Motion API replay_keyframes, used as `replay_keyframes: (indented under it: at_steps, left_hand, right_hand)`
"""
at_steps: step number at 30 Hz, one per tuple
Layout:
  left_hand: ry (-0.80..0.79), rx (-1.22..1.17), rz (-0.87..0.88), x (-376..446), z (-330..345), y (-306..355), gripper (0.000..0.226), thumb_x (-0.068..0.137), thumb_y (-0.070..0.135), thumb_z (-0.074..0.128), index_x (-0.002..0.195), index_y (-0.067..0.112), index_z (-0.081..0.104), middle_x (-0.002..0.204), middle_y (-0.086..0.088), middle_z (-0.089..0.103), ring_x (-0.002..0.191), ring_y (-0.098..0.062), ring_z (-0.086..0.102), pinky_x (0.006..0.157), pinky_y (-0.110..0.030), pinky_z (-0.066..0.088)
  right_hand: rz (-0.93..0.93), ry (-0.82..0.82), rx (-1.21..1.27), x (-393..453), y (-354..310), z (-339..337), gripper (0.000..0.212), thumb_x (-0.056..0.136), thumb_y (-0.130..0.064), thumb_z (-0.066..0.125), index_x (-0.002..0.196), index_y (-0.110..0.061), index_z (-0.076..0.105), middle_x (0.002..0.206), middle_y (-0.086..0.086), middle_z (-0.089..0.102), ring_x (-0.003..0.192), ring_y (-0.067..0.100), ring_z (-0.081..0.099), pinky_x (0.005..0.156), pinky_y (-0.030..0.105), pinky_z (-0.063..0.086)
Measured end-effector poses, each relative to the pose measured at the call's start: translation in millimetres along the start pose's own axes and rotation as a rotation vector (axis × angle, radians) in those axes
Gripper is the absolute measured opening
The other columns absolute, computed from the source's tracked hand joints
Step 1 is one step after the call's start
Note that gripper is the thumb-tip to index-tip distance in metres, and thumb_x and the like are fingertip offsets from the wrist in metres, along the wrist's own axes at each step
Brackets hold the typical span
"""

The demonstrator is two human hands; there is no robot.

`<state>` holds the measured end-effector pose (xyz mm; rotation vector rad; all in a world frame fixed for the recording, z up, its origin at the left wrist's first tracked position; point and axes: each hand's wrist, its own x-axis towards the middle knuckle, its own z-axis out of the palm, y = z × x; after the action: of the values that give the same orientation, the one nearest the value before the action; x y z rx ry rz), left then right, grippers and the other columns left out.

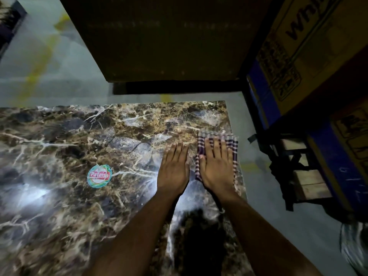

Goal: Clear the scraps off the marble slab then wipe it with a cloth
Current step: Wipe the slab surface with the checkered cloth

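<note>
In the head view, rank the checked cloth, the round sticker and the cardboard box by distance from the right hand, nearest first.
1. Checked cloth: directly under the right hand, near the slab's right edge.
2. Round sticker: on the slab, left of both hands.
3. Cardboard box: off the slab, far upper right.

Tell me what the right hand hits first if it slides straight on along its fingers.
Likely nothing on the slab: the right hand, flat on the cloth, points at the far edge, then floor. Depth past that is unclear.

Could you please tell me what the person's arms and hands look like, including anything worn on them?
Both arms are bare to the bottom of the picture, with no sleeves in view. The left hand and the right hand wear no gloves, and no rings, watch or bracelet show.
</note>
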<state>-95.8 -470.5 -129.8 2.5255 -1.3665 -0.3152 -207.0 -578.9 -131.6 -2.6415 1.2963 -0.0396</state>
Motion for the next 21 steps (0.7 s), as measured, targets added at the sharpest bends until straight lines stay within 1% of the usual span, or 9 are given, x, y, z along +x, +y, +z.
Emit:
replay_keyframes:
  at_steps: [2,4,6,7,10,13,15,17,21]
  left_hand:
    - [-0.009,0.031,-0.010,-14.1,1.9,1.0,0.057,0.108,0.030,0.027,0.162,0.018,0.012,0.170,-0.001,0.010,0.156,-0.019,0.005,0.127,-0.036,0.002]
    - [-0.024,0.041,-0.021,-25.5,4.1,0.3,0.058,0.108,0.030,0.027,0.162,0.017,0.011,0.170,-0.001,0.008,0.156,-0.019,0.005,0.127,-0.037,0.003]
    - [-0.003,0.026,-0.014,-45.6,7.5,1.5,0.058,0.108,0.033,0.027,0.162,0.018,0.013,0.170,-0.001,0.011,0.156,-0.020,0.006,0.127,-0.039,0.004]
    - [0.004,0.029,-0.008,-57.5,8.8,1.3,0.058,0.108,0.034,0.028,0.162,0.018,0.014,0.170,-0.001,0.011,0.156,-0.020,0.006,0.127,-0.040,0.004]
    - [0.000,0.011,-0.018,-94.8,13.9,5.6,0.058,0.108,0.035,0.027,0.162,0.019,0.013,0.170,0.000,0.007,0.157,-0.019,0.003,0.126,-0.040,0.004]
    - [-0.008,0.011,-0.030,-124.4,17.5,14.5,0.058,0.108,0.033,0.028,0.162,0.018,0.014,0.170,-0.001,0.010,0.157,-0.019,0.004,0.127,-0.040,0.006]
    - [-0.023,0.028,-0.026,-140.1,19.8,19.6,0.058,0.108,0.031,0.030,0.162,0.017,0.014,0.170,-0.001,0.009,0.157,-0.019,0.003,0.127,-0.038,0.003]
    - [-0.018,0.032,-0.012,-154.2,20.8,22.6,0.058,0.108,0.032,0.032,0.162,0.018,0.017,0.170,-0.001,0.011,0.157,-0.019,0.005,0.126,-0.037,0.003]
    - [-0.022,0.027,0.018,-185.9,19.3,25.0,0.057,0.107,0.034,0.030,0.161,0.019,0.019,0.169,-0.001,0.016,0.156,-0.020,0.008,0.125,-0.036,0.003]
  right_hand:
    - [-0.087,-0.034,0.025,-32.8,-11.8,3.7,0.065,0.102,-0.047,0.019,0.162,-0.024,0.020,0.171,0.008,0.013,0.158,0.029,0.008,0.127,0.050,0.011]
    - [-0.148,-0.051,0.028,-39.6,-15.1,6.8,0.063,0.103,-0.046,0.021,0.163,-0.027,0.018,0.171,0.005,0.011,0.158,0.027,0.006,0.128,0.047,0.007]
    - [-0.123,-0.061,-0.002,-44.2,-1.0,3.5,0.062,0.104,-0.048,0.020,0.163,-0.029,0.015,0.171,0.003,0.011,0.158,0.026,0.006,0.127,0.045,0.005]
    - [-0.078,-0.053,-0.014,-54.6,9.1,1.3,0.063,0.103,-0.048,0.018,0.163,-0.029,0.015,0.171,0.004,0.013,0.158,0.026,0.008,0.127,0.045,0.006]
    - [0.007,-0.038,-0.017,-119.4,24.1,-3.0,0.065,0.102,-0.049,0.015,0.163,-0.026,0.016,0.171,0.006,0.012,0.157,0.029,0.009,0.127,0.046,0.008]
    - [-0.054,-0.097,-0.003,-173.6,5.7,2.6,0.065,0.102,-0.047,0.017,0.163,-0.026,0.014,0.171,0.006,0.007,0.158,0.028,0.004,0.128,0.046,0.004]
    - [-0.114,-0.084,0.014,-177.5,-0.2,6.3,0.063,0.103,-0.046,0.020,0.163,-0.027,0.015,0.171,0.004,0.008,0.158,0.026,0.003,0.127,0.045,0.003]
    - [-0.109,-0.080,-0.003,-173.1,7.5,5.2,0.062,0.103,-0.047,0.020,0.163,-0.029,0.015,0.172,0.002,0.009,0.158,0.024,0.004,0.128,0.044,0.004]
    - [0.032,-0.055,-0.028,-202.8,27.2,1.5,0.064,0.102,-0.049,0.015,0.163,-0.027,0.014,0.171,0.006,0.008,0.158,0.027,0.006,0.127,0.047,0.008]
